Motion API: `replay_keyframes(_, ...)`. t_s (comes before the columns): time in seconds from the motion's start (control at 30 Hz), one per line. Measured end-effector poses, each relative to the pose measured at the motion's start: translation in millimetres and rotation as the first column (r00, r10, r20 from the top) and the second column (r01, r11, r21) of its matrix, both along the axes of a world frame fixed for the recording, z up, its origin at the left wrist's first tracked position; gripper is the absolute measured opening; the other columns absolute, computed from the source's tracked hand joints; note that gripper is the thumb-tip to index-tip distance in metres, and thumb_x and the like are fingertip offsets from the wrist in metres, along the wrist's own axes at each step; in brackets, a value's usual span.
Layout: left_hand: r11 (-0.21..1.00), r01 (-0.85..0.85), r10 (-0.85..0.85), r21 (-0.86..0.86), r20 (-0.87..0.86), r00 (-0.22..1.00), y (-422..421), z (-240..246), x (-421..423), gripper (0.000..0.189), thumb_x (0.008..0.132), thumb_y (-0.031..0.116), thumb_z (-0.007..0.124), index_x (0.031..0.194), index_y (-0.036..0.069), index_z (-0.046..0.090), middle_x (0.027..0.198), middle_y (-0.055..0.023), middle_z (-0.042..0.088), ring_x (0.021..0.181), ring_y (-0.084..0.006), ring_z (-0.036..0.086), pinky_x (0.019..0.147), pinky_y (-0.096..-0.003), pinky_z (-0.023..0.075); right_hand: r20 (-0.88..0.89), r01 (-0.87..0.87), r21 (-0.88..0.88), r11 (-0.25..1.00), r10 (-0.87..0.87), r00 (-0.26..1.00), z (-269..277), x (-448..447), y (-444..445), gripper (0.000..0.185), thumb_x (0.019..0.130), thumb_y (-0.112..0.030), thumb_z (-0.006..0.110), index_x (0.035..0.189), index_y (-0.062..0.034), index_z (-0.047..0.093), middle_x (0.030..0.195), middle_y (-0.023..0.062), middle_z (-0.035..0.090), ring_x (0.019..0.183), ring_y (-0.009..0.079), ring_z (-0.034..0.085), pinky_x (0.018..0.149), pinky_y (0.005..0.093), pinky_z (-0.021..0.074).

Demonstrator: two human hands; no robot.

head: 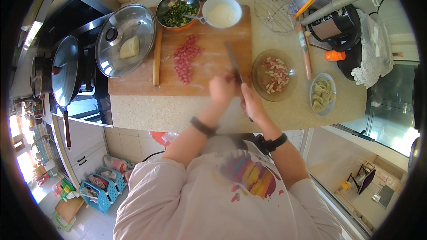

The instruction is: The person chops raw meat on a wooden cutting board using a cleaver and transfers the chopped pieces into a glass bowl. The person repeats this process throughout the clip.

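My right hand grips the handle of a kitchen knife, its blade slanting away over the wooden cutting board. Close to the blade's left side is my left hand, blurred, with its fingertips bent; whether it pinches anything is unclear. A heap of red-skinned peanuts lies on the board to the left. Just right of the knife, a glass bowl contains peanut pieces, some pale and some red. On the board's left part rests a wooden rolling pin.
A metal bowl of chopped greens with a spoon and a white bowl stand at the back. Dough shows through a glass lid. Dumplings, a wire rack and an appliance occupy the right; a lidded pan stands left.
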State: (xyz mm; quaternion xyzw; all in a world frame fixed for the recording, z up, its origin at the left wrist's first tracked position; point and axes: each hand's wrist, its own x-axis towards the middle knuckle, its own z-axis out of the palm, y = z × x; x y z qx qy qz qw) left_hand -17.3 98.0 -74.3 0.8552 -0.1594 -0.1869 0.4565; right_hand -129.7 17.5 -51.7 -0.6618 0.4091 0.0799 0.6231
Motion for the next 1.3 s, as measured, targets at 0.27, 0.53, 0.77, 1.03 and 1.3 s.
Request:
replay_keyframes(0.27, 0.991, 0.126, -0.115, -0.052, 0.167, 0.979, 12, -1, 1, 0.02, 0.073, 0.01, 0.063, 0.091, 0.005, 0.065, 0.085, -0.0156, 0.061, 0.077, -0.0307, 0.06, 0.07, -0.0378, 0.0497, 0.023, 0.241, 0.369, 0.898, -0.268, 0.963, 59, -38, -28, 0.049, 0.095, -0.052, 0.035, 0.07, -0.0107, 0.043, 0.052, -0.0017, 0.036, 0.039, 0.0088, 0.032, 0.038, 0.0242, 0.0255)
replay_keyframes(0.53, 0.977, 0.215, -0.209, 0.008, 0.279, 0.937, 0, 1, -4, 0.017, 0.068, 0.006, 0.065, 0.085, 0.006, 0.064, 0.084, -0.0143, 0.059, 0.078, -0.0314, 0.058, 0.068, -0.0394, 0.0489, 0.129, 0.329, 0.364, 0.871, -0.397, 0.909, 87, -73, -27, 0.049, 0.094, -0.055, 0.034, 0.076, -0.01, 0.04, 0.052, -0.0018, 0.034, 0.037, 0.0062, 0.028, 0.035, 0.0215, 0.0235)
replay_keyframes(0.77, 0.936, 0.319, -0.278, -0.151, 0.243, 0.929, -32, 33, -4, 0.015, 0.072, 0.014, 0.069, 0.085, 0.007, 0.064, 0.081, -0.0117, 0.061, 0.072, -0.0286, 0.059, 0.064, -0.0378, 0.0494, 0.15, 0.469, 0.389, 0.793, -0.557, 0.817, 96, -104, -30, 0.046, 0.096, -0.05, 0.036, 0.078, -0.0087, 0.044, 0.053, -0.0016, 0.036, 0.039, 0.0065, 0.031, 0.036, 0.0213, 0.0255)
replay_keyframes(1.03, 0.951, 0.303, -0.298, 0.059, 0.431, 0.852, -40, 20, -1, 0.015, 0.068, 0.016, 0.068, 0.081, 0.009, 0.066, 0.078, -0.0104, 0.062, 0.073, -0.0295, 0.059, 0.066, -0.0401, 0.0487, 0.152, 0.549, 0.372, 0.749, -0.633, 0.759, 97, -129, -40, 0.048, 0.094, -0.054, 0.038, 0.078, -0.0097, 0.044, 0.053, -0.0016, 0.036, 0.038, 0.0062, 0.03, 0.035, 0.0204, 0.025)
replay_keyframes(1.3, 0.964, 0.266, -0.233, -0.005, 0.466, 0.853, -45, -13, -9, 0.008, 0.064, 0.014, 0.066, 0.071, 0.01, 0.066, 0.073, -0.0073, 0.062, 0.069, -0.0268, 0.059, 0.066, -0.038, 0.0461, 0.142, 0.552, 0.402, 0.731, -0.645, 0.751, 94, -137, -36, 0.048, 0.094, -0.054, 0.037, 0.077, -0.0097, 0.043, 0.053, -0.0019, 0.036, 0.037, 0.0062, 0.03, 0.034, 0.0204, 0.0245)
